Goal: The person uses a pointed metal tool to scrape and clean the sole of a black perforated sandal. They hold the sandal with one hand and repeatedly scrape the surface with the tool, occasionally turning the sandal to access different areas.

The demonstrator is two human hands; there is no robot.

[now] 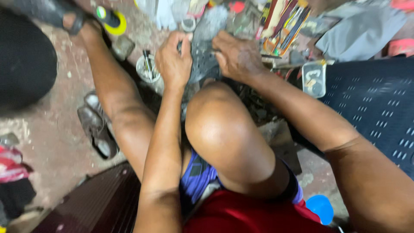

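Dark, perforated rubber fills the middle of the view: a black shoe sole, dotted with small holes, held just above the person's raised knee. Left hand is curled tight around the sole's left edge, thumb and fingers pinching it, knuckles bunched. Right hand presses on the right side, fingers bent down onto the rubber and closed against it; how far they wrap underneath, I cannot tell. Both hands meet over the one piece, almost touching each other.

Around them, plenty of texture. To the left, on the reddish, gritty floor, lies a pair of worn brown leather shoes, creased and shiny at the toes. Just beside the left wrist stands a small round white pot with dark sticks poking out. Near the top left sits a yellow and black roll, round like a reel. Up top right, a bundle of long thin tools in orange, yellow and black fans out. To the right of the forearm rests a clear plastic box, squarish, and beyond it a dark blue mat with rows of pale dashes. Down low, a round blue lid peeks out beside red cloth.
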